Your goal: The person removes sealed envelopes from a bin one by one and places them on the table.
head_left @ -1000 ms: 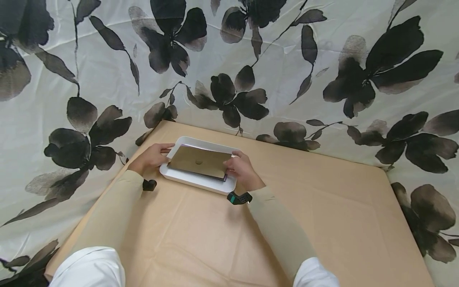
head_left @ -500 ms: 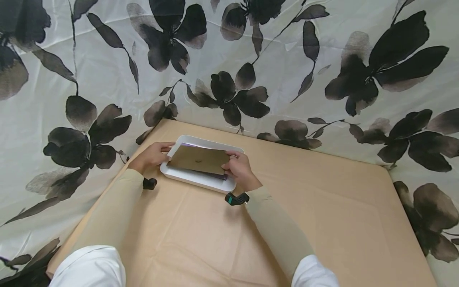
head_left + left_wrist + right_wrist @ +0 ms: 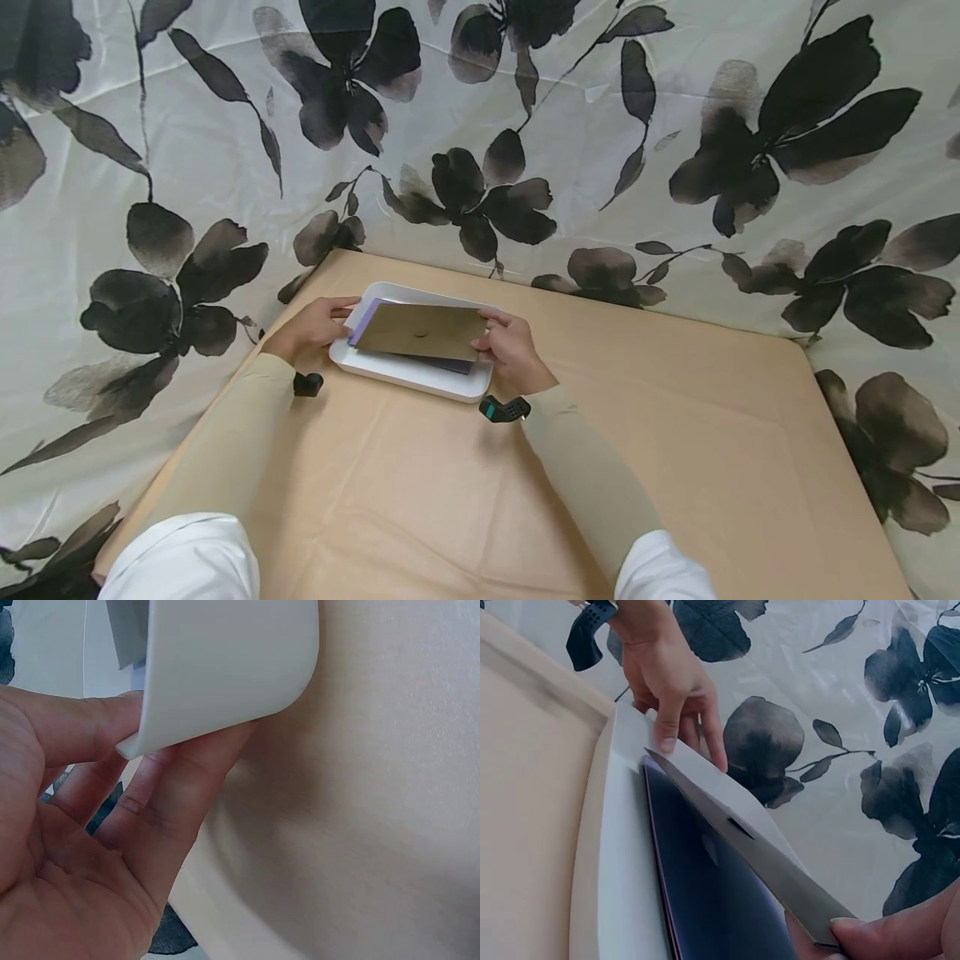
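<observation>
The gold card [image 3: 420,330] is pinched by the right hand [image 3: 514,350] over the tray [image 3: 375,363], whose rim is pinched by the left hand [image 3: 312,327]; seemingly light and stiff, it is best held by edges.

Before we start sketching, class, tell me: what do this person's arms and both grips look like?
Beige sleeves cover both forearms, with white fabric higher up. A dark strap sits at each wrist; the right one bears a teal patch. Left grip and right grip are ungloved.
</observation>
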{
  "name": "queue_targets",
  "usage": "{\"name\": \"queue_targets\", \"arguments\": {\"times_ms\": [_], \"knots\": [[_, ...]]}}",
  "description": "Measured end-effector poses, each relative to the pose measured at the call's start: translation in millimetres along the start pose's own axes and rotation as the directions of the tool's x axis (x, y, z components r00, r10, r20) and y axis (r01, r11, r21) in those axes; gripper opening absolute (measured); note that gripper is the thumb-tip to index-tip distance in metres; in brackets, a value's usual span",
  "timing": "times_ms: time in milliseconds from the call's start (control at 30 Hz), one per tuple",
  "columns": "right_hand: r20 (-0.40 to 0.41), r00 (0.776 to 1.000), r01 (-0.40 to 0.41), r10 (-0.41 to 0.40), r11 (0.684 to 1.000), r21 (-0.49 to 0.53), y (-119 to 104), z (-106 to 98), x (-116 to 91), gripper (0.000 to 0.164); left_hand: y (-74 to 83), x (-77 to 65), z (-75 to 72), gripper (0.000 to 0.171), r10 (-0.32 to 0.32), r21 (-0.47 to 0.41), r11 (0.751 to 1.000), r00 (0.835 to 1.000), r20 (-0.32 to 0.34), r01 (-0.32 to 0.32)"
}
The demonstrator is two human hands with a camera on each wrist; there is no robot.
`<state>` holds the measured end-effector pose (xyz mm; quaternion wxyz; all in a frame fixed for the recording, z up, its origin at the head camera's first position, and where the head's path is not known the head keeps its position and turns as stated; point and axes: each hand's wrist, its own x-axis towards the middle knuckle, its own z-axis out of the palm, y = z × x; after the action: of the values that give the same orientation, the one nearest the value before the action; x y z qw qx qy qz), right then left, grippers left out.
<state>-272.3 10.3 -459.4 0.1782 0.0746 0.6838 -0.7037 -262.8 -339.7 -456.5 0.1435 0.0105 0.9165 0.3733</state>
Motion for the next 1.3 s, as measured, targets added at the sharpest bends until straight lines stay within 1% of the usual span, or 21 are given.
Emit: {"name": "queue_targets", "arguments": {"times_ms": [300, 533, 733, 833, 1067, 1200, 1300], "knots": [[-0.014, 1.0, -0.01, 0.01, 1.0, -0.004, -2, -17, 2, 0.061, 1.0, 1.2, -0.4, 0.072, -0.019, -0.014, 1.0, 1.0, 0.015, 0.019], [-0.02, 1.0, 0.006, -0.006, 1.0, -0.003, -6, -26, -1, 0.062, 2.2, 0.1, -1.4, 0.072, -0.033, -0.008, 0.999, 0.999, 0.006, 0.033], [-0.011, 1.0, 0.009, -0.009, 1.0, 0.007, -10, -35, -3, 0.065, 2.3, -0.6, 0.3, 0.072, -0.051, -0.02, 0.999, 0.999, 0.015, 0.051], [-0.006, 1.0, 0.01, -0.01, 1.0, 0.011, -10, -39, -4, 0.064, 2.4, -2.2, 1.0, 0.072, -0.049, -0.023, 0.999, 0.999, 0.018, 0.049], [0.02, 1.0, 0.008, -0.009, 1.0, 0.025, -10, -50, -5, 0.063, 3.8, -4.6, 2.0, 0.074, -0.079, -0.049, 0.996, 0.997, 0.021, 0.08], [0.034, 0.999, 0.014, -0.016, 0.998, 0.054, -11, -60, -8, 0.067, 4.3, -2.6, 2.6, 0.074, -0.064, -0.038, 0.997, 0.998, 0.013, 0.064], [0.05, 0.999, 0.018, -0.022, 0.998, 0.065, -12, -66, -10, 0.068, 5.5, -1.0, 2.8, 0.074, -0.065, -0.021, 0.998, 0.998, 0.006, 0.065]]}}
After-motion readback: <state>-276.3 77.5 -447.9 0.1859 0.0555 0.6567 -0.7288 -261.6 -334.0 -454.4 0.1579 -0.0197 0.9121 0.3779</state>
